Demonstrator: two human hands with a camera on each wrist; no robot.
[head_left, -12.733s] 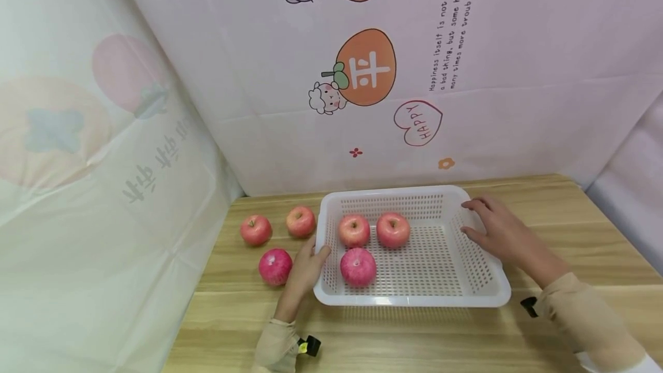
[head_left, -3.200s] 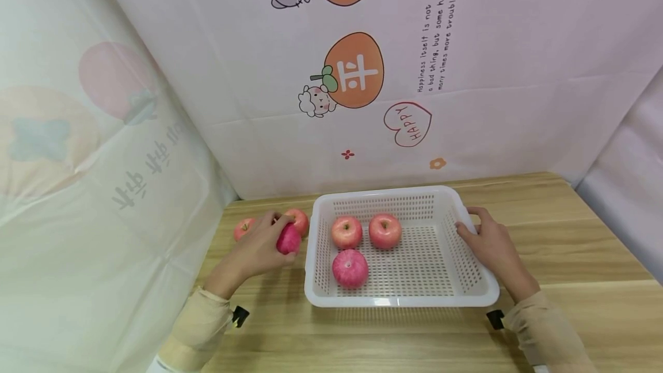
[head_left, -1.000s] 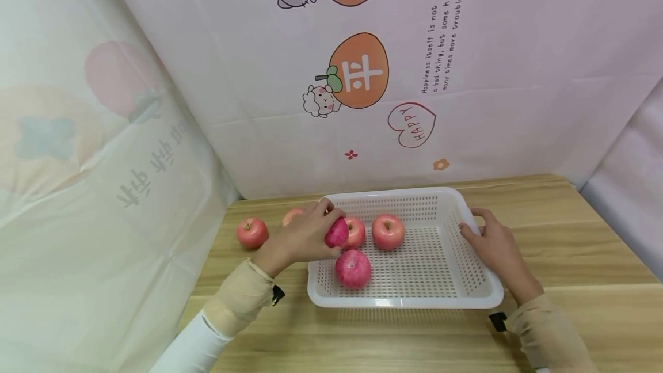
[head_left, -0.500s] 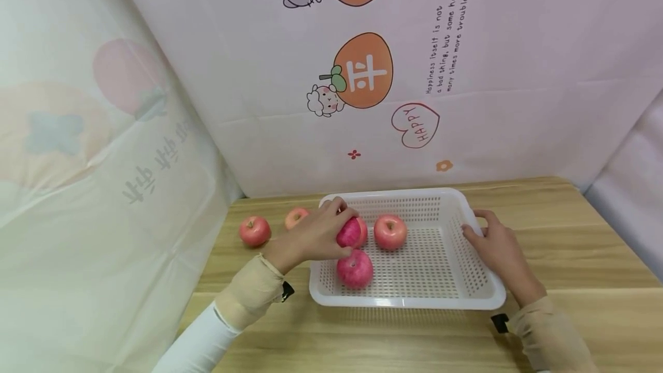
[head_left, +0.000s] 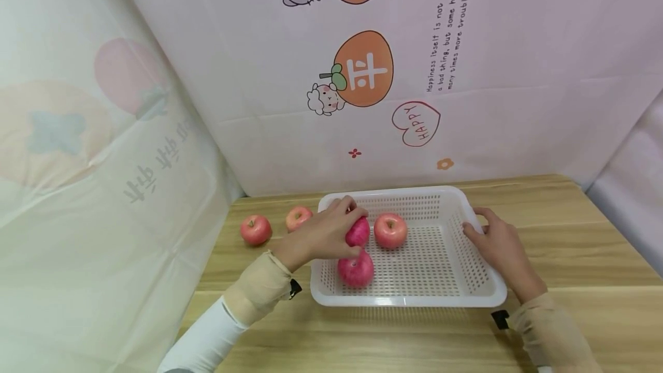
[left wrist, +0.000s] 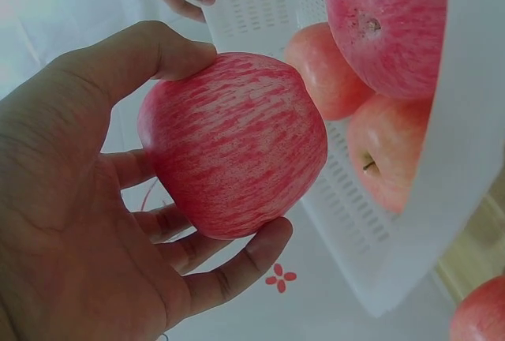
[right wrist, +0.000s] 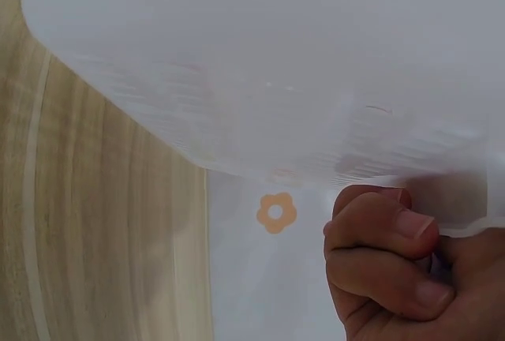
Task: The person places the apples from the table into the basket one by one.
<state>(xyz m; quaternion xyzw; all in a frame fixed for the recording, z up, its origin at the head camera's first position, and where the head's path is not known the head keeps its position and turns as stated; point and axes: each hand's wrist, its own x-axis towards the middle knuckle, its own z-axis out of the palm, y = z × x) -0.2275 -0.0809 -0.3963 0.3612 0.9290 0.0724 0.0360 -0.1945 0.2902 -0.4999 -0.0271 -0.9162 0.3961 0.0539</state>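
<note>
My left hand (head_left: 328,229) holds a deep pink apple (head_left: 358,231) over the left part of the white plastic basket (head_left: 409,302). In the left wrist view, the thumb and fingers curl around this streaked apple (left wrist: 237,144). Inside the basket sit another deep pink apple (head_left: 356,270) and a lighter red apple (head_left: 391,230). A second lighter apple (left wrist: 387,151) shows in the left wrist view; the held apple and hand hide it in the head view. My right hand (head_left: 499,246) grips the basket's right rim, and its fingers (right wrist: 379,222) curl at the edge in the right wrist view.
Two red apples, one farther left (head_left: 255,229) and one partly behind the left arm (head_left: 298,219), lie on the wooden table (head_left: 362,344) left of the basket. A printed white cloth (head_left: 290,154) hangs behind the table, and another covers the left side.
Earlier the left hand held the basket's left rim. It then took the deep pink apple from the table and carried it right, over the basket. The right hand stays on the right rim.
</note>
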